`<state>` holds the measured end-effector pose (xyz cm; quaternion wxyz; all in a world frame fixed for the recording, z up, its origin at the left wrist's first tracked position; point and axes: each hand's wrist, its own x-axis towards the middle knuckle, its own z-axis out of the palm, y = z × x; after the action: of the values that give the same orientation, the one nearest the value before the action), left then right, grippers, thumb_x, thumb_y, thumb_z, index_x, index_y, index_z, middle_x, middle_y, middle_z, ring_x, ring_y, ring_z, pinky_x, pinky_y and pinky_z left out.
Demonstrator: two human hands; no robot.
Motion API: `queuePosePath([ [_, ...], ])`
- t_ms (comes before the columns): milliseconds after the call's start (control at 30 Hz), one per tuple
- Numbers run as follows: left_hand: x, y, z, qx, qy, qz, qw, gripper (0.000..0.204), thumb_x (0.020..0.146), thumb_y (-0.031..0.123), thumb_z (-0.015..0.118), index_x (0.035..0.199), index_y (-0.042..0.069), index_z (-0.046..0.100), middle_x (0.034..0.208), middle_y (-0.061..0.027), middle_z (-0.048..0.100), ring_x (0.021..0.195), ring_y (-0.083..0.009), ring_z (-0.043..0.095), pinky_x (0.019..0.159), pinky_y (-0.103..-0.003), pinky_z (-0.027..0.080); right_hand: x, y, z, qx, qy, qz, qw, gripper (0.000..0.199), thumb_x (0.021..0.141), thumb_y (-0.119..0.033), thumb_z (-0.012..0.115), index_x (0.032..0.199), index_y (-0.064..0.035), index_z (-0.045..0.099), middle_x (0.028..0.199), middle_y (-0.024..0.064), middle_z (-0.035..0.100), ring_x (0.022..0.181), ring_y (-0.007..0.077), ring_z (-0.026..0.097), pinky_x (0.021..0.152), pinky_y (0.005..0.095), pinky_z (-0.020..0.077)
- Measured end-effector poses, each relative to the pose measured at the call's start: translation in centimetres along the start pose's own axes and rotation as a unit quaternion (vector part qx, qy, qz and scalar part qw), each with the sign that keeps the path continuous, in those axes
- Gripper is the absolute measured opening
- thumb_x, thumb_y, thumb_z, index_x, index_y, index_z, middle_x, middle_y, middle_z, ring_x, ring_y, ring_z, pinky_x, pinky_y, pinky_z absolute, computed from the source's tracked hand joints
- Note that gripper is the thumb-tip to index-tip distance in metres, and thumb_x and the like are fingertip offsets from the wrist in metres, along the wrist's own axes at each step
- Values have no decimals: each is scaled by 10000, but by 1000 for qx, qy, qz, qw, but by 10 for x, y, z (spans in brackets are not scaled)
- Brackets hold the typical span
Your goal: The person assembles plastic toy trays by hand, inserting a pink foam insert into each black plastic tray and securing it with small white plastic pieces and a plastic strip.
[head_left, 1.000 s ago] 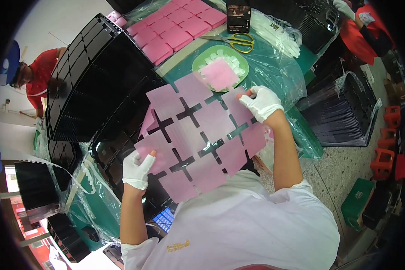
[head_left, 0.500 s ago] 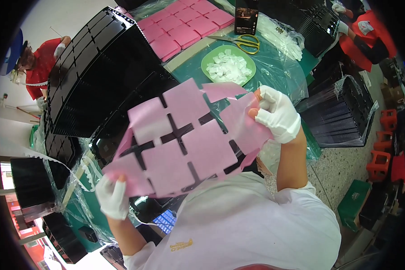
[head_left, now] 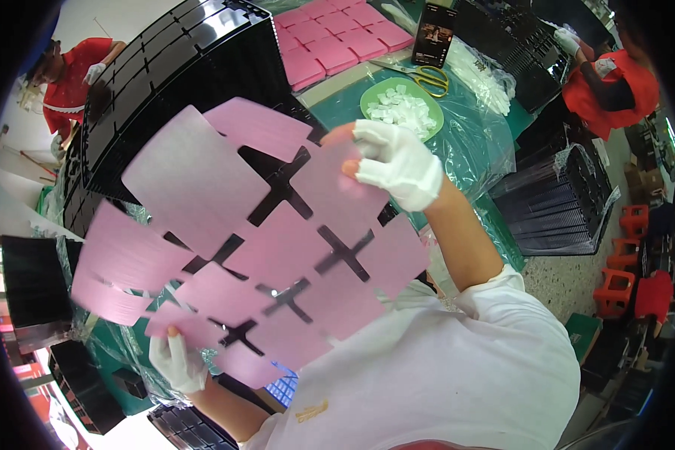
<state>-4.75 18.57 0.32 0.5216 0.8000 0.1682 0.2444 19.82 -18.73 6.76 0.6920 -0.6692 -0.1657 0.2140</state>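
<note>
A thin pink sheet with cross-shaped cut-outs hangs in the air between my hands, bowed and tilted. My right hand, in a white glove with bare fingertips, pinches its upper right part. At the lower left edge my left hand, gloved the same way, grips the sheet between thumb and fingers; the fingers behind it are hidden. Behind the sheet rises a tall stack of black trays, partly covered by it. Several stacked pink sheets lie at the back of the table.
On the green table cover a green bowl holds white pieces. Scissors, a phone and white gloves lie or stand beyond it. More black trays stand at right. Two people in red work nearby; orange stools stand far right.
The pink sheet has swung left and opened out wider toward me. My right hand has moved left, and my left hand has dropped slightly. The head view has shifted a little.
</note>
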Motion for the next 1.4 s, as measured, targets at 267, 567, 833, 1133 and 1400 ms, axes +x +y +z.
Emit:
queuePosePath([
  [267,48,-39,35,-16,16,-65,998,222,930,146,663,1064,-31,666,948,-31,653,837,-104,569,777,-260,449,45,48,11,-208,55,44,976,333,864,-150,656,1157,5,626,864,104,725,710,112,673,680,269,519],
  [567,66,-69,36,-6,-1,-163,987,268,881,49,680,1121,-71,669,1423,-177,479,1232,-216,537,1007,-322,426,55,49,20,-452,87,48,887,275,868,-335,624,919,-77,706,802,75,722,735,275,692,714,372,544],
  [833,74,-61,50,60,5,-84,995,282,864,58,686,1105,-88,676,1533,-147,374,1387,-277,390,1109,-364,322,65,75,17,-519,122,-85,841,239,774,-291,739,846,-64,725,1175,153,632,1082,318,587,915,382,480],
  [1133,77,-77,57,-1,-10,-20,1000,324,874,-8,607,1185,-98,614,1535,-128,361,1377,-259,397,1098,-354,349,74,88,-3,-423,58,-88,900,195,738,-227,769,817,-61,703,1438,187,452,1280,364,479,1077,403,390],
  [1400,61,-100,28,51,-49,-61,996,212,918,126,662,1053,-37,653,1264,-15,517,845,-77,500,762,-228,428,70,100,-22,-337,21,-99,936,173,759,-231,767,811,-80,702,1474,206,418,1315,377,460,1103,385,363],
])
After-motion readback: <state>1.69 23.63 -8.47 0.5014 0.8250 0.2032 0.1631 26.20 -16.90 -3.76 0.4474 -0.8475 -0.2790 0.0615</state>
